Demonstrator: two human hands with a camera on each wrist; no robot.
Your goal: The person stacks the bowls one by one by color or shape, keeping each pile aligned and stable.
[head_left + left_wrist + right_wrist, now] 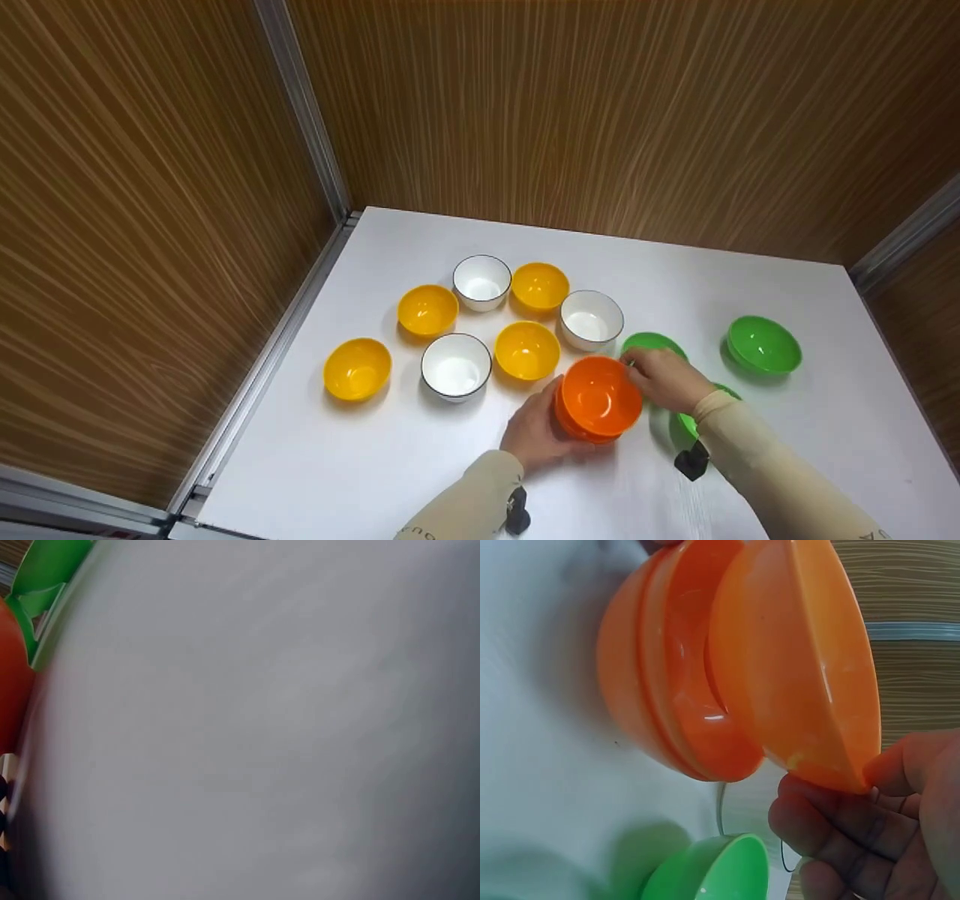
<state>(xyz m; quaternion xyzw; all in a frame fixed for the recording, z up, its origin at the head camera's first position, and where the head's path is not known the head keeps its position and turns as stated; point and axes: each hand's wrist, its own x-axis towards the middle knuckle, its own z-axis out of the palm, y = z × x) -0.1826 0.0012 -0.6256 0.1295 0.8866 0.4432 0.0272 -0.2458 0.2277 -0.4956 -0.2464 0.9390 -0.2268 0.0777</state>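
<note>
My right hand (664,379) pinches the rim of an orange bowl (780,667) between thumb and fingers. In the right wrist view this bowl is tilted, its base partly inside the top of a nested stack of orange bowls (656,682). Curled round the side of that stack is my left hand (544,431), at the front of the white table. In the left wrist view only a slice of orange bowl (11,679) shows at the left edge, and most of the left hand falls outside the picture.
Green bowls (763,345) stand on the right, two partly hidden by my right arm. Several yellow bowls (358,369) and white bowls (456,365) with dark rims sit left and behind on the white table (337,465). Wood-patterned panels (570,127) enclose the table.
</note>
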